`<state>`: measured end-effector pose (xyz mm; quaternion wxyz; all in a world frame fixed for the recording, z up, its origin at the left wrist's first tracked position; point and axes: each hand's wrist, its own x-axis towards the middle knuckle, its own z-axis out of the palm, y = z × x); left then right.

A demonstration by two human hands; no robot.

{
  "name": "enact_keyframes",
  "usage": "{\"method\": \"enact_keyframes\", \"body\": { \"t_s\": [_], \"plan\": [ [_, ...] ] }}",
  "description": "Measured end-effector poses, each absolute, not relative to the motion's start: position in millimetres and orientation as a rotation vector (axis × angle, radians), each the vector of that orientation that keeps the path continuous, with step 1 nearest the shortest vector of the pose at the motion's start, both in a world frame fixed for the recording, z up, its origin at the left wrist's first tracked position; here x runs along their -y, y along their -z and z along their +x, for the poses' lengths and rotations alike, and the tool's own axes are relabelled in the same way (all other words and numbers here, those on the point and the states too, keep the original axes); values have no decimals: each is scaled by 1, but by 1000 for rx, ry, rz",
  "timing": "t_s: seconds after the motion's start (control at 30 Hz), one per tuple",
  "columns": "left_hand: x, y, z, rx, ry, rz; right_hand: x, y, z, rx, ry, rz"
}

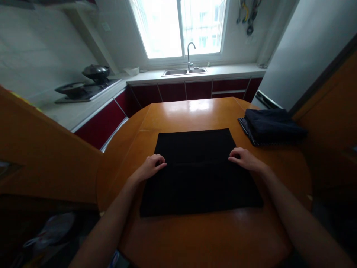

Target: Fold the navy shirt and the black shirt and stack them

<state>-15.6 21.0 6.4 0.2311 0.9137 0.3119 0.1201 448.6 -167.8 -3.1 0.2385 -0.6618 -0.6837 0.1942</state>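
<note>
A black cloth (200, 190), folded into a rough rectangle, lies flat on the wooden table in front of me. A faint crease or layer edge runs across its middle, between my two hands. At the cloth's left edge, my left hand (152, 165) has curled fingers, with the thumb and forefinger closed on the fabric. My right hand (244, 158) pinches the opposite edge in the same way, at nearly the same height. The dark fabric hides how much of it lies between the fingertips.
On the table's (178, 119) right side sits a stack of folded dark clothes (275, 124). Beyond are a counter with a sink (184, 71) and tap (189, 56), and red cabinets (173, 92). A stove with pans (96, 72) stands at left; a wooden door (41, 156) flanks the table.
</note>
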Motion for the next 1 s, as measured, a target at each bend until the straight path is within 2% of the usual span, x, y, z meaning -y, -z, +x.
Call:
{"method": "enact_keyframes", "body": {
  "t_s": [0.47,0.73,0.87,1.0],
  "plan": [
    [-23,-2,-8,-828,-509,2432,161,14,451,1821,-344,-1691],
    [-27,6,-8,-907,-499,2483,158,18,445,1788,-256,-1782],
    [-20,-10,-4,-941,-556,2546,159,10,442,1837,-149,-1934],
    [26,-28,27,-823,-519,2741,165,-8,395,1793,45,-1952]
  ]
}}
